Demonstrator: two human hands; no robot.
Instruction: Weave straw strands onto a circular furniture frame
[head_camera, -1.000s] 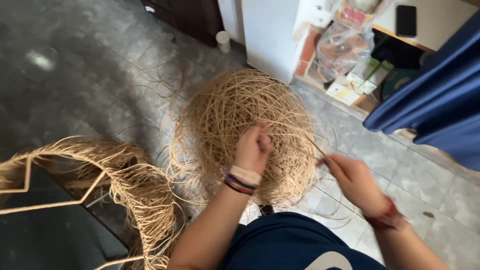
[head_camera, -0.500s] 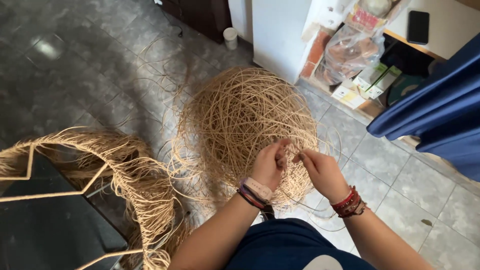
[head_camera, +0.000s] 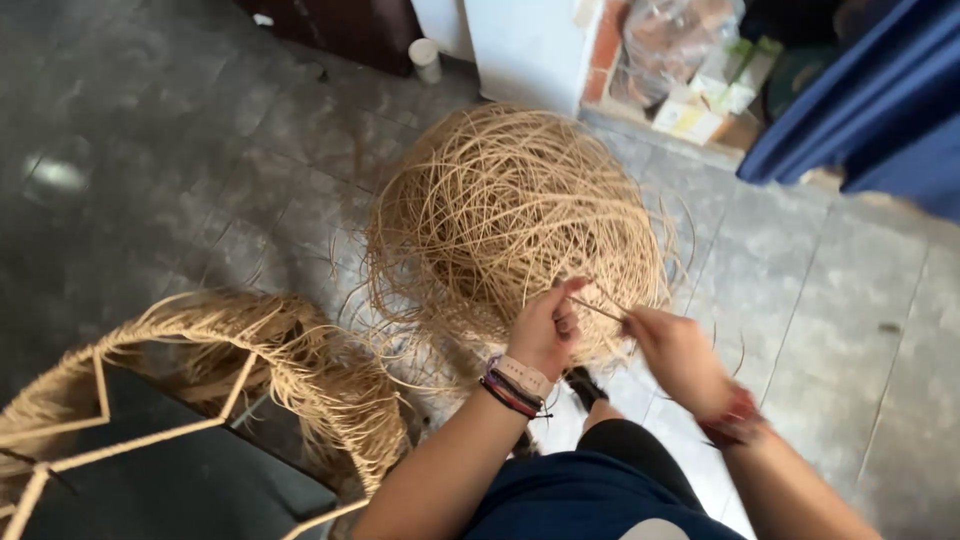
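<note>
Both hands low over big tangled rattan ball (head_camera: 510, 225) on floor (head_camera: 160, 160), left hand (head_camera: 545, 330) grip pinched on 1 thin strand (head_camera: 597, 310), right hand (head_camera: 675, 350) grip clenched on its other end, stretched taut to separate it.

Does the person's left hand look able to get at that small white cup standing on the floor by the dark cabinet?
Probably not from here. The left hand is at the near edge of the rattan ball, and the white cup stands well beyond it, with the ball's bulk lying between them. The person would likely have to lean or move.
</note>
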